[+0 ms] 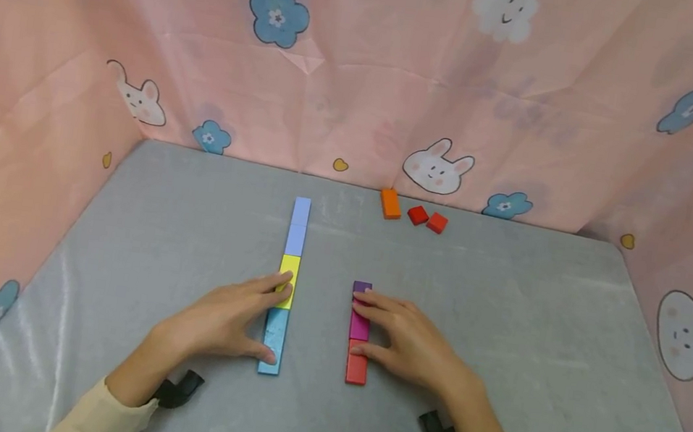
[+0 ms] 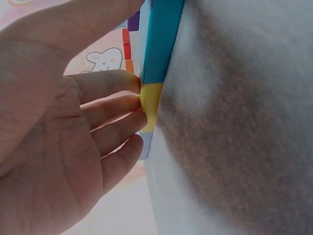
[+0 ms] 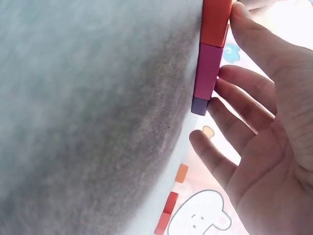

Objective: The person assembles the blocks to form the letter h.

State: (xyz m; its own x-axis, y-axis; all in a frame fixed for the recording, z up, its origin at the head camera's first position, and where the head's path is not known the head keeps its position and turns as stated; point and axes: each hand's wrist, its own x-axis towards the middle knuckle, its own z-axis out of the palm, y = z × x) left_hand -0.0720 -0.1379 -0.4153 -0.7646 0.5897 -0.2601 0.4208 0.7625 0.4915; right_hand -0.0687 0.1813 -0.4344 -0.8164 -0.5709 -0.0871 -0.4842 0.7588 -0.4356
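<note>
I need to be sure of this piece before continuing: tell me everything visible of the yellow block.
The yellow block is a plain, straight-edged bar with smooth-looking faces; whether it is wood or plastic, I can't tell. It lies lengthwise in a straight row on the grey table, its near end meeting the turquoise block and its far end meeting a periwinkle block. The left hand touches it with its fingers, hiding part of its top in the head view.

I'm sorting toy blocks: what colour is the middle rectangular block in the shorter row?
The middle rectangular block is magenta, showing best in the right wrist view.
</note>
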